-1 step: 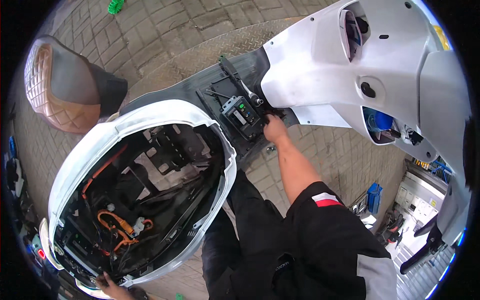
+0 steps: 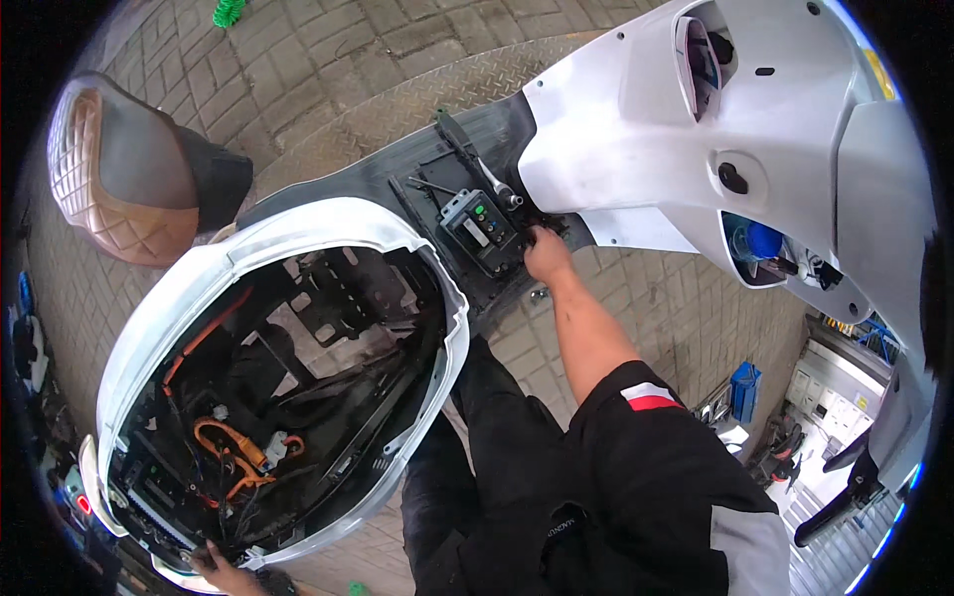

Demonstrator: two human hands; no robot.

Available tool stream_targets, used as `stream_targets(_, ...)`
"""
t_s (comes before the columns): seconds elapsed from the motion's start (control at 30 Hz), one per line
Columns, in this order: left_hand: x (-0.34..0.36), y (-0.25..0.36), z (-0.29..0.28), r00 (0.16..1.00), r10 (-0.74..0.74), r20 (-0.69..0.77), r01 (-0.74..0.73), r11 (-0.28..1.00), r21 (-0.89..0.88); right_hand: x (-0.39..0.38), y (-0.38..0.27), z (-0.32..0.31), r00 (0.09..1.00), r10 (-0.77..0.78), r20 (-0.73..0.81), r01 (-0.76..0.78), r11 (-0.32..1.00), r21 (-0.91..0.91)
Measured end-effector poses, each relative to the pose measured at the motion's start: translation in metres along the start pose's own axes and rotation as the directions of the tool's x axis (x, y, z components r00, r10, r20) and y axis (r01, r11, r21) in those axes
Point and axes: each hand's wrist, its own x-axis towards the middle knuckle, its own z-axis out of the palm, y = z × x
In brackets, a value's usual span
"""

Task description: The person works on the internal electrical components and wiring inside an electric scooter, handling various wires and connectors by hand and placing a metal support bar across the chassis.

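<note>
A white scooter stands before me with its seat off, and its open body shell [image 2: 139, 372] shows a dark compartment with orange cables [image 2: 231, 442]. My left hand [image 2: 221, 574] grips the shell's rim at the rear, its fingers curled over the edge. On the dark footboard [image 2: 338, 179], a grey control box [image 2: 482, 230] with a green dot and several terminals lies in an opened recess. My right hand [image 2: 549, 256] reaches down beside that box, its fingers bent into the recess; their tips and whatever they hold are hidden. A ratchet wrench [image 2: 503, 191] lies just beyond the box.
A quilted brown seat [image 2: 124, 179] stands at the far left. The white front shield [image 2: 636, 109] rises at the right, with a blue-capped bottle [image 2: 760, 241] in its lower pocket. Brick paving and a metal tread plate [image 2: 417, 99] lie beyond. A blue bin [image 2: 745, 389] stands at right.
</note>
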Motion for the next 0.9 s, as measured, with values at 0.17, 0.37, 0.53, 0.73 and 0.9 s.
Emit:
stream_targets(0.17,-0.003,-0.009,-0.002,0.986,-0.095,-0.138,0.085,0.994,-0.073,-0.019,-0.025,-0.032,0.999,-0.037,-0.032,0.039,0.998,0.049)
stream_targets(0.37,-0.008,-0.015,-0.007,0.992,-0.037,-0.118,0.018,0.987,-0.16,-0.032,-0.059,-0.028,0.999,0.021,-0.049,-0.011,0.982,0.188)
stream_targets(0.53,-0.022,0.06,0.02,0.971,-0.171,-0.166,0.153,0.981,-0.117,-0.022,-0.005,-0.005,0.993,0.117,0.0,-0.116,0.979,0.166)
stream_targets(0.73,-0.04,0.058,-0.015,0.941,-0.321,-0.103,0.278,0.911,-0.304,-0.009,-0.02,0.01,0.981,0.069,0.184,-0.067,0.998,-0.018)
stream_targets(0.9,-0.025,0.069,0.031,0.988,-0.081,-0.135,0.077,0.996,-0.032,-0.03,0.064,-0.018,0.976,-0.17,-0.137,0.177,0.983,0.044)
